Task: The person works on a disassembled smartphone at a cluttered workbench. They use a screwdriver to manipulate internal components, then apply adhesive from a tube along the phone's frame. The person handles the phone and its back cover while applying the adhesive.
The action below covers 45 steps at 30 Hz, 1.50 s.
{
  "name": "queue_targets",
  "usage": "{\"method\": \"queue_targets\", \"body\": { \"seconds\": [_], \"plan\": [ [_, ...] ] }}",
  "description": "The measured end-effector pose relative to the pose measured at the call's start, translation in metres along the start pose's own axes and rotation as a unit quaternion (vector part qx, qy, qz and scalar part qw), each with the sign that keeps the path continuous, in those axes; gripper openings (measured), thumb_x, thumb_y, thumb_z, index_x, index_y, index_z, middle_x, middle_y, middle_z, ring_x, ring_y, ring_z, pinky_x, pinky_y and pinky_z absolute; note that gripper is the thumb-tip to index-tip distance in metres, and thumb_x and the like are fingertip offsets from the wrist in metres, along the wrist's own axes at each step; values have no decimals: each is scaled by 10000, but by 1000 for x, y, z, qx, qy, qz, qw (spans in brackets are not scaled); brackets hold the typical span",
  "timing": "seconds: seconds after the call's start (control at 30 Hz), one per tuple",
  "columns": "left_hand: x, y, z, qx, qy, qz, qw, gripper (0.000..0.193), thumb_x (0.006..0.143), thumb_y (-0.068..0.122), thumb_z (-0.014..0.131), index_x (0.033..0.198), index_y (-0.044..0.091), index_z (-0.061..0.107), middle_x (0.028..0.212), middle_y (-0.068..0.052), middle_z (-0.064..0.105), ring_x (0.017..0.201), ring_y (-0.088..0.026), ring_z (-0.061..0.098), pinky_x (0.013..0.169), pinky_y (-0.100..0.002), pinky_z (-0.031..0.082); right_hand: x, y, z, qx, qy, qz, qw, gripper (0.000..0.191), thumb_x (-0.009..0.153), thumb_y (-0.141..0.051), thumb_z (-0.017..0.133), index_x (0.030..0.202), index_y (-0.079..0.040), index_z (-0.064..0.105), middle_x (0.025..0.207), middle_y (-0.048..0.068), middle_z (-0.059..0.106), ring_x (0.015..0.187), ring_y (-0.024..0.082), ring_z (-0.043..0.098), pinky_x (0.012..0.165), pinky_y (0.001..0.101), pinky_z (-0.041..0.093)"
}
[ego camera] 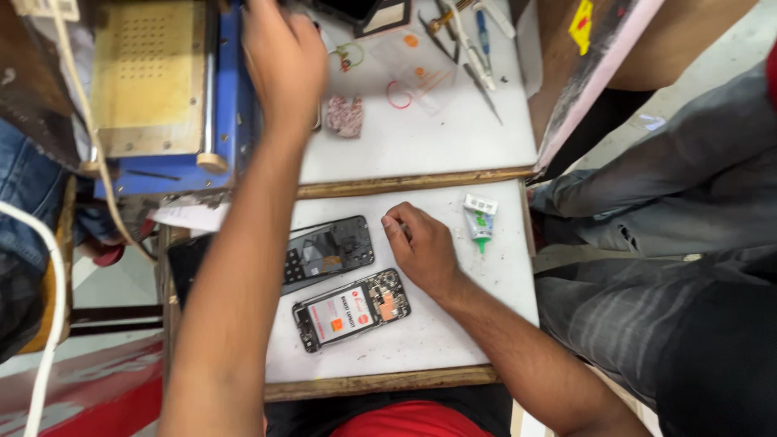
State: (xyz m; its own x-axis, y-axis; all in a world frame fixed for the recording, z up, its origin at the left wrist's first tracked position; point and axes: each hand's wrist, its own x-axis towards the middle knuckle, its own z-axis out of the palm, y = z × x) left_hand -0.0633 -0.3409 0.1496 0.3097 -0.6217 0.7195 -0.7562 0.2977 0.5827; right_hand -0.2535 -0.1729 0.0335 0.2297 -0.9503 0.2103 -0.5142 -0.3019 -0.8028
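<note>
Single head-worn view, steeply down, close over the white worktable point(453, 324)

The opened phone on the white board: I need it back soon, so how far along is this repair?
Done: the phone lies opened, battery and board exposed, with its separated frame beside it. In hand: nothing is gripped; the right hand rests on the white board near a small glue tube, while the left hand reaches by the blue machine. Left: the two halves are still apart.
</note>
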Motion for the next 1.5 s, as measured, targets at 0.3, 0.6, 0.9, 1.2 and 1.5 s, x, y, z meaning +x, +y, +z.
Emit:
{"method": "queue_targets", "body": {
  "seconds": [0.3, 0.6, 0.9, 1.2, 1.5],
  "plan": [
    [-154, -14, -154, 234, -367, 4, 900, 288, 904, 119, 669, 1185, 85, 722, 1165, -107, 698, 782, -352, 718, 624, -461, 592, -7, -9, 7, -114, -26, -91, 989, 369, 922, -193, 736, 1269, -114, 637, 1023, 72, 745, 823, 232, 714, 692, 354, 575],
    [-195, -66, -168, 254, -358, -1, 898, 70, 955, 159, 664, 1012, 150, 703, 1030, -37, 682, 775, -295, 722, 629, -417, 590, -10, -21, 8, -89, -93, 3, 992, 458, 893, -165, 743, 1328, -125, 604, 1036, 30, 778, 639, 148, 668, 617, 319, 571],
    [-193, -62, -175, 224, -339, -28, 913, 80, 933, 216, 700, 971, 148, 715, 1018, -41, 674, 779, -297, 714, 622, -431, 578, -6, -22, 8, -82, -119, 9, 990, 526, 885, -150, 752, 1373, -122, 559, 1075, 27, 771, 674, 131, 681, 616, 302, 576],
    [-194, -24, -203, 121, -253, -14, 960, 86, 949, 113, 739, 1030, 105, 710, 948, -55, 679, 782, -291, 699, 651, -387, 561, -10, 1, 8, 46, -80, 7, 996, 428, 943, -140, 732, 1345, -64, 608, 1041, 57, 775, 738, 97, 673, 623, 252, 538],
    [-207, 28, -207, 65, -232, 119, 963, 139, 922, 44, 688, 1059, 48, 708, 1015, -67, 709, 824, -245, 741, 724, -336, 601, -15, 14, 13, 117, -63, -7, 991, 237, 981, -92, 707, 1211, -39, 677, 932, 33, 764, 845, 88, 705, 687, 246, 547]
  ]
}}
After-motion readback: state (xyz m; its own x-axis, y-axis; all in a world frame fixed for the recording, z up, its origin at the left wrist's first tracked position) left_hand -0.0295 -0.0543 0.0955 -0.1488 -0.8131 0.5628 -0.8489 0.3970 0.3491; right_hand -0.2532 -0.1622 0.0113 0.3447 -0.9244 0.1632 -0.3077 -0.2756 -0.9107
